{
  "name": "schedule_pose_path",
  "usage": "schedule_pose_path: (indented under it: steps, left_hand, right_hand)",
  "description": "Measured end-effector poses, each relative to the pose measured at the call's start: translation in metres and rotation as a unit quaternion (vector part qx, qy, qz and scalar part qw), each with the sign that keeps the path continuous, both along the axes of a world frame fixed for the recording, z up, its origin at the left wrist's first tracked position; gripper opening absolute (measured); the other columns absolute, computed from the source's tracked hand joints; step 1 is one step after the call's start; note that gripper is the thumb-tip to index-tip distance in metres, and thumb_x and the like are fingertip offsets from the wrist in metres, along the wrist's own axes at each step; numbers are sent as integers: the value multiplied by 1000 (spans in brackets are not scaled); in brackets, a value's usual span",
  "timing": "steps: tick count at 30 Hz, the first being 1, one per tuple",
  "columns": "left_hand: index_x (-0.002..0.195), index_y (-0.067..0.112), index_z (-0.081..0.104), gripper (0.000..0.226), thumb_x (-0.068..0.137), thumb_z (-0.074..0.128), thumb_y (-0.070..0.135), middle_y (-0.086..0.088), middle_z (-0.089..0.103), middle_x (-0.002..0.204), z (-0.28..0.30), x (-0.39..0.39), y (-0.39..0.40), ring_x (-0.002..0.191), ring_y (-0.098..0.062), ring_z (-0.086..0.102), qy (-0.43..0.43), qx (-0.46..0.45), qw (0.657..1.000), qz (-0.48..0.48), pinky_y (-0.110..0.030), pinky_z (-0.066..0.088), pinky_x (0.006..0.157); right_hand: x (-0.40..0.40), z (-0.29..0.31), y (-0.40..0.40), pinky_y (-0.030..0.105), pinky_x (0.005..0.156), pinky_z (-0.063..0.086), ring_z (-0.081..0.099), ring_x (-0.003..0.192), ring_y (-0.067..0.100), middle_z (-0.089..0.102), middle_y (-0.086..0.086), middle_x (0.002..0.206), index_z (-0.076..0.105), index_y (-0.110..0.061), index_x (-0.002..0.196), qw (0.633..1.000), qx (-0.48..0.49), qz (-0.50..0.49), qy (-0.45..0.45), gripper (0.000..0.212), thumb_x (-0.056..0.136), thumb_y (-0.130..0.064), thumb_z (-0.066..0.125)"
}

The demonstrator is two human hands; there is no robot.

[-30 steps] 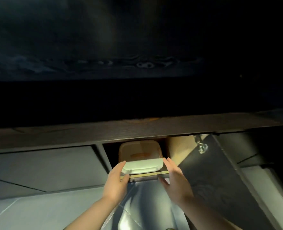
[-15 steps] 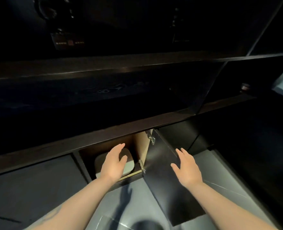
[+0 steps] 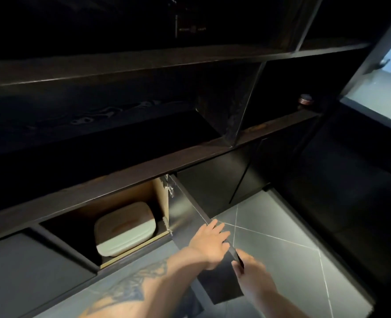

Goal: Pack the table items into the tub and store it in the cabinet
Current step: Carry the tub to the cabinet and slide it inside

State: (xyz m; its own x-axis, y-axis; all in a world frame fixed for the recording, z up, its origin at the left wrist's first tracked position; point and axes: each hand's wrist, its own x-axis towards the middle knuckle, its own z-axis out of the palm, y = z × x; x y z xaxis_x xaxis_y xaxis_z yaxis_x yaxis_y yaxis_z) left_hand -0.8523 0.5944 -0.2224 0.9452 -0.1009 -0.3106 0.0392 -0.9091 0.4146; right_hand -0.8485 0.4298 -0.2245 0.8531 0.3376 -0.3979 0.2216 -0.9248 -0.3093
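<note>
Right hand (image 3: 255,275): nearest; fingers curled round the free edge of the cabinet door (image 3: 213,278), grasping it.
Left hand (image 3: 209,243): just beyond, palm flat on the door's inner face, fingers (image 3: 219,232) spread, gripping nothing; forearm tattooed.
Door: dark panel, swung open, hinged beyond the left fingertips.
Tub (image 3: 124,228): white, lidded, well left of both hands, sitting inside the open cabinet (image 3: 130,198) compartment near its front edge.
Floor (image 3: 281,249): grey tiles, right of the fingers.
</note>
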Motion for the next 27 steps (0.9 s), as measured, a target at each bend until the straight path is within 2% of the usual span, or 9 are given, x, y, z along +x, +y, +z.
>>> schedule_pose_path:
  steps: [5,7,9,12,17,19,23,25,27]
  left_hand:
    - [136,21,37,40,97,27,24,0,32,147,-9,-24,17,145,-20,6,-27,41,998,-34,-43,4,117]
    - [132,17,40,39,94,35,16,-3,33,144,-8,-39,31,145,-23,7,-49,64,994,-74,-46,8,117]
    - [128,19,44,34,95,35,16,1,35,142,-6,-58,47,145,-20,7,-62,41,995,-71,-43,6,117]
    - [126,24,45,30,99,33,19,6,33,146,-3,-93,80,145,-12,6,-61,-24,997,-50,-35,-1,117]
    - [142,29,34,43,100,34,22,15,16,156,-4,-156,151,143,-2,0,-49,-72,996,-21,-27,-6,117]
    - [142,29,36,43,99,38,22,14,20,154,-7,-186,179,142,-1,5,-70,-121,989,44,-31,1,119]
    - [135,22,46,41,94,48,16,0,42,146,-12,-240,225,138,-18,34,-116,-208,955,176,-40,26,113]
    - [131,24,50,43,90,44,13,2,50,138,-13,-261,244,127,-19,47,-135,-219,947,190,-31,33,108]
    - [133,24,48,47,88,39,16,3,48,139,-19,-278,262,127,-19,46,-149,-159,959,179,-28,33,106]
  right_hand:
    - [-19,-1,7,24,89,41,56,116,11,60,-10,128,49,-33,130,999,34,8,8,38,95,-45,40]
    - [-33,1,17,21,79,42,60,105,9,65,-11,118,54,-39,120,998,51,18,17,30,93,-45,42]
    - [-50,2,31,20,73,42,62,96,6,67,-14,109,55,-44,114,997,64,34,28,25,91,-45,44]
    - [-80,-1,63,21,80,46,62,99,3,67,-17,110,51,-52,122,993,89,40,61,33,90,-45,49]
    - [-137,-11,150,29,94,49,63,106,7,64,-13,124,49,-39,134,981,162,-40,102,49,86,-49,57]
    - [-156,-13,190,32,93,50,63,108,11,62,-9,128,42,-36,139,980,167,-63,84,58,85,-54,57]
    - [-176,-10,265,31,87,50,60,115,20,62,-4,128,34,-31,139,974,200,-99,42,71,80,-52,66]
    - [-177,-10,294,31,88,48,50,128,20,50,-4,142,30,-28,142,974,204,-94,13,75,80,-45,69]
    - [-172,-12,319,30,107,34,22,145,14,16,-5,161,16,-20,152,982,175,-64,12,88,84,-41,68]
